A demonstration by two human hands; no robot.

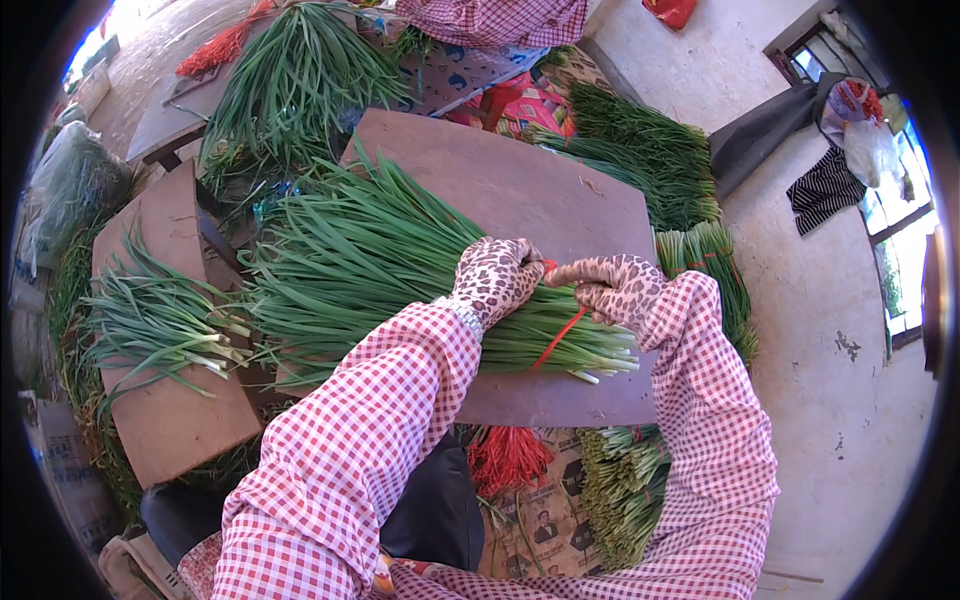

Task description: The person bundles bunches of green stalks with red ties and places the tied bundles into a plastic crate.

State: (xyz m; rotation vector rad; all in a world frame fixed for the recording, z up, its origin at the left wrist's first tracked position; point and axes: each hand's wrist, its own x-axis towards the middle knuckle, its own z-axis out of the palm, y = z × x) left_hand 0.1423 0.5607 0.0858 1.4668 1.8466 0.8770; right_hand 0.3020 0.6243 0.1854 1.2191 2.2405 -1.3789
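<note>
A large bundle of long green leafy stalks with pale ends (375,247) lies across the brown board (517,176). A red tie (559,339) runs around the bundle near its pale ends. My left hand (499,277), in a leopard-print glove, rests over the stalks with its fingers pinched on the tie. Just to the right, my right hand (615,289), gloved alike, has its fingers closed on the tie too, its index finger reaching toward the left hand. The underside of the bundle is hidden.
Loose stalks (172,322) lie on a smaller board (180,427) at left. More greens (300,75) are heaped at upper left. Tied bundles (645,150) stand along the wall at right, others (622,487) below the board beside red ties (510,457). A person's checked sleeve (495,22) shows at top.
</note>
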